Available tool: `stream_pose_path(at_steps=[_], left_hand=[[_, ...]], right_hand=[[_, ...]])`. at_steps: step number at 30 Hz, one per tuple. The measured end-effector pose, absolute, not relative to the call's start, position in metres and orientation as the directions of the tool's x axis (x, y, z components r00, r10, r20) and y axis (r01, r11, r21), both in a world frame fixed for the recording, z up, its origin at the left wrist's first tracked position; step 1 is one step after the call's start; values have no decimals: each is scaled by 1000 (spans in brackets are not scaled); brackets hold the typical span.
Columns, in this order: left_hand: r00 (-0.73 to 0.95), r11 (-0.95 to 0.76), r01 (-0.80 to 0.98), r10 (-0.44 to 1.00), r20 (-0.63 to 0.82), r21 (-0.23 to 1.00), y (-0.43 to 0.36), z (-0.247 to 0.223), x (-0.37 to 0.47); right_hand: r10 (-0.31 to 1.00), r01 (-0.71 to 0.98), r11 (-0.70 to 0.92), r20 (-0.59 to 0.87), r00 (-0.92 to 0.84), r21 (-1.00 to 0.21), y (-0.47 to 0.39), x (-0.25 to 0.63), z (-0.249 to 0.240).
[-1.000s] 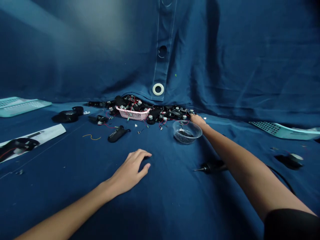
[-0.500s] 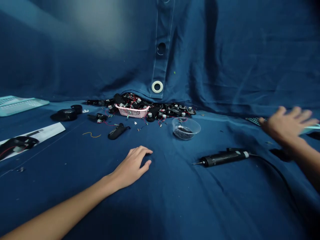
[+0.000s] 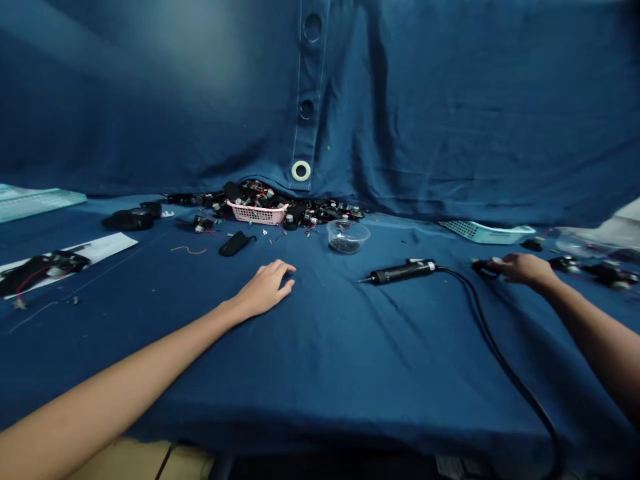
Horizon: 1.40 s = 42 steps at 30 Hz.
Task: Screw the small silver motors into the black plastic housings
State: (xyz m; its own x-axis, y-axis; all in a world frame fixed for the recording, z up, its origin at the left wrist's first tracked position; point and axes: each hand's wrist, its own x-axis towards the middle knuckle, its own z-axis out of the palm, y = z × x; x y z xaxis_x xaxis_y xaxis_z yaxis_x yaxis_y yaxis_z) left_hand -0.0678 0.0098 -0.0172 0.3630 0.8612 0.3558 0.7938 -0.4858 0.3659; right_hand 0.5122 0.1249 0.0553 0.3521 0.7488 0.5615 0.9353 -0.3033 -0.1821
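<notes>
My left hand (image 3: 265, 288) rests on the blue cloth near the middle, fingers loosely apart and nothing held. At the right, my right hand (image 3: 523, 269) has its fingers closed on a small black part (image 3: 485, 268) at the cloth. Between the two hands lies a black electric screwdriver (image 3: 403, 272), its tip pointing left and its cable running to the right. Beyond it stands a clear bowl (image 3: 349, 237) with small dark bits inside. A black casing (image 3: 237, 244) is just past my left hand.
A pink basket (image 3: 257, 214) heaped with black parts and red wires stands at the back. Teal baskets (image 3: 493, 233) are at both sides. On the left, a white sheet (image 3: 113, 247) carries a wired black assembly (image 3: 45, 269). More black parts (image 3: 607, 272) lie far right.
My right hand has come down from a spread, raised pose and closed on the black part. The view has shifted right and back, showing the table's front edge. My left hand keeps its pose.
</notes>
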Motion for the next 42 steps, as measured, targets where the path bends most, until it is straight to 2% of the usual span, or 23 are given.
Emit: stream_pose_path(at_steps=[2,5,7,10,14,18,22,26,28,31,36,42], left_hand=[[359,-494,788,853,378,368,8,-18,-68],[337,-507,768,840,426,392,5,-14,-60],[324,-527,739,824,464,421,3,-8,-47],[323,-579,660,794,515,479,-2,3,-15],[270,-619,531,771,577,578,-8,4,25],[244,-591,416,805,541,691,-7,-10,35],[263,-562,436,826,498,703,-1,-19,26],[275,-521,382,853,444,764,9,-17,21],[265,-446,314,889,374,838,15,-14,18],[300,-389,281,904,305,877,21,-10,11],[439,-430,370,862,253,824,21,-6,1],[467,-549,531,825,318,645,18,-2,0]], right_hand=[[759,912,-306,509,406,-272,104,497,64],[728,905,-184,565,388,-384,72,459,86],[765,902,-7,578,284,-433,52,422,101],[852,822,292,524,10,-489,28,355,114],[867,686,475,427,-257,-551,11,269,101],[856,611,515,406,-321,-602,13,218,61],[836,502,548,432,-338,-669,17,209,28],[822,407,560,423,-381,-721,21,220,14],[821,385,547,386,-421,-743,23,226,11],[805,383,550,348,-480,-743,27,230,6],[773,439,601,344,-533,-668,27,232,2],[772,530,619,325,-547,-579,23,232,5]])
